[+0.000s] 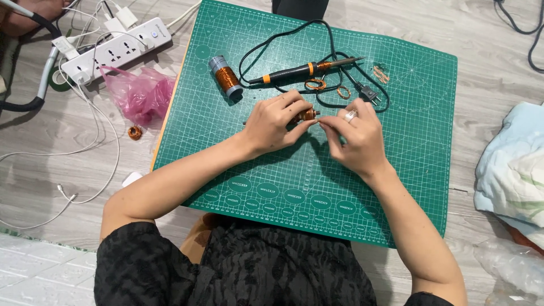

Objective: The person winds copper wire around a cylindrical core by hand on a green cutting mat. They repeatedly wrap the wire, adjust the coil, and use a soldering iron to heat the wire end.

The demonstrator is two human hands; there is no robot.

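Observation:
My left hand (pixel 275 122) grips a small rod wound with copper wire (pixel 306 115) over the green cutting mat (pixel 226 147). My right hand (pixel 354 136), with a ring on one finger, pinches at the coil's right end; whether it holds a thin wire I cannot tell. Both hands meet at the mat's middle. A spool of copper wire (pixel 226 78) lies just beyond my left hand. A black and orange soldering iron (pixel 306 70) rests behind the hands, its cord (pixel 266 48) looping around it.
Small copper wire loops (pixel 315 85) and scraps (pixel 381 74) lie near the iron's plug (pixel 368 93). Left of the mat sit a white power strip (pixel 113 48), a pink plastic bag (pixel 141 93), white cables (pixel 102 147) and a small copper coil (pixel 134 132). Folded cloth (pixel 513 164) lies right.

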